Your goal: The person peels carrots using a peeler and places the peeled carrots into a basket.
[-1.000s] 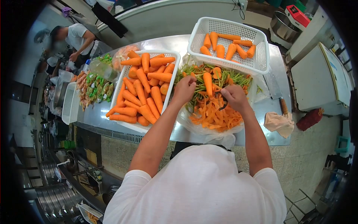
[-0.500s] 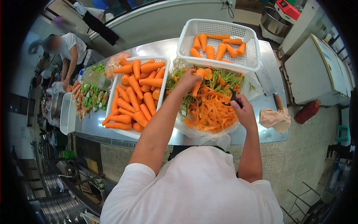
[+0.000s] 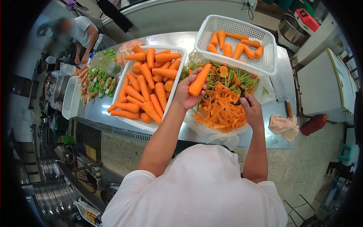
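Note:
A carrot (image 3: 200, 80) lies across the palm of my left hand (image 3: 186, 94), its thick end toward me and my fingers curled round it. In my right hand (image 3: 252, 110) is a black-handled peeler (image 3: 242, 93), its head partly hidden over the shavings. Below and between my hands, orange carrot peelings (image 3: 220, 109) form a heap on a clear plastic bag (image 3: 227, 138). Green carrot stalks (image 3: 245, 80) and cut carrot tops lie behind the heap. The peeler and the carrot are apart.
A white basket (image 3: 183, 56) full of carrots stands left; another white basket (image 3: 273, 56) behind holds several. At right are a knife (image 3: 289, 108) and a cloth (image 3: 283, 128). Green-and-orange packets (image 3: 99, 84) lie far left, near another person (image 3: 84, 34).
My left hand has turned palm up and drawn the carrot up from the stalks toward me. My right hand still holds the peeler near the peelings. The view has shifted slightly.

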### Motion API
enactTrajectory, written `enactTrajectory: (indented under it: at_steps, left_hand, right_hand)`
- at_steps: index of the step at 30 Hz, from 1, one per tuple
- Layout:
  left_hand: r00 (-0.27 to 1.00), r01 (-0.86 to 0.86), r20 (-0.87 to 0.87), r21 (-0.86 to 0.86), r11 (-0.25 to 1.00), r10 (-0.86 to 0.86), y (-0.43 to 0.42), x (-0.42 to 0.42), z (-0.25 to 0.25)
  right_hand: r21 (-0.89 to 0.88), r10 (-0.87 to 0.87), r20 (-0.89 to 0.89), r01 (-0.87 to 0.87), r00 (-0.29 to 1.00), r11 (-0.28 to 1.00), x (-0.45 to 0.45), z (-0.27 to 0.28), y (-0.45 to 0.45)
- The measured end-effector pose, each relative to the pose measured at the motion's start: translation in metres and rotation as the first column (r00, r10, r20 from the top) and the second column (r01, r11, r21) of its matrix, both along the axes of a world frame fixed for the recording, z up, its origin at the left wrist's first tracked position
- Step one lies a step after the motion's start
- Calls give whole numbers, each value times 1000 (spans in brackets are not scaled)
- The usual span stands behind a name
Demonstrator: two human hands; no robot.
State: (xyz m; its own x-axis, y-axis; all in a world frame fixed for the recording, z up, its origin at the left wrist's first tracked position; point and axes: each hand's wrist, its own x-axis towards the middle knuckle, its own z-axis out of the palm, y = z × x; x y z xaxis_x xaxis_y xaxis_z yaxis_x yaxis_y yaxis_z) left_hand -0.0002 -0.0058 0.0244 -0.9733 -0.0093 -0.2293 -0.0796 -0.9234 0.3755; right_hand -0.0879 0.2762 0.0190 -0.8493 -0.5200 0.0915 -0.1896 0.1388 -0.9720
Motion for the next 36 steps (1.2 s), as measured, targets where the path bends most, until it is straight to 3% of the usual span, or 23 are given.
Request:
enactTrajectory:
  at_steps: [3,5,8,9,10,11,13,15,18,23,26,28,30,32,34,36]
  left_hand:
    - [997,-46,-55,-9,999,45,9,9,6]
    - [988,-155,4,-119,981,156,12,13,10]
    - [971,-232,30,-127,964,237,23,17,29]
    - [971,-233,32,-125,964,238,22,18,26]
    - [982,-183,20,-90,979,186,18,19,21]
    - [991,-132,6,-56,990,133,15,19,16]
    - [997,-73,-6,-24,997,72,10,16,8]
    - [1000,-13,-16,6,1000,13,8,14,7]
    - [997,70,42,-99,993,-66,15,12,9]
    - [970,63,243,-243,968,-2,37,8,16]
    - [977,143,185,-215,966,-104,34,8,-10]
    - [961,203,218,-150,968,-168,37,14,-5]
    - [960,252,193,-281,926,-203,38,18,3]
    - [955,274,190,-268,924,-228,33,20,6]
    - [949,296,187,-257,920,-253,30,21,7]
    - [952,286,162,-177,942,-259,26,22,9]
  right_hand:
    - [-11,34,-81,-35,996,999,3,6,-11]
    - [-22,40,-133,-43,990,999,1,7,-15]
    - [103,84,-164,-68,983,992,-9,4,-18]
    - [115,97,-275,-68,957,991,-10,10,-21]
    - [127,110,-381,-66,918,990,-11,15,-24]
    - [129,110,-379,-66,919,990,-13,16,-26]
    - [295,178,-495,-29,850,955,-18,21,-33]
    - [307,198,-564,-19,802,951,-16,28,-41]
    - [309,230,-655,-22,720,951,-11,38,-54]
    - [257,267,-738,-107,619,960,-4,47,-74]
    - [224,305,-762,-210,570,952,-3,50,-81]
    - [319,368,-786,-184,496,930,-16,40,-88]
    - [315,328,-808,-111,491,943,-43,31,-93]
    - [308,290,-828,-43,480,950,-73,28,-92]
    - [436,230,-791,259,566,862,-94,32,-87]
    - [450,222,-761,248,610,858,-97,40,-82]
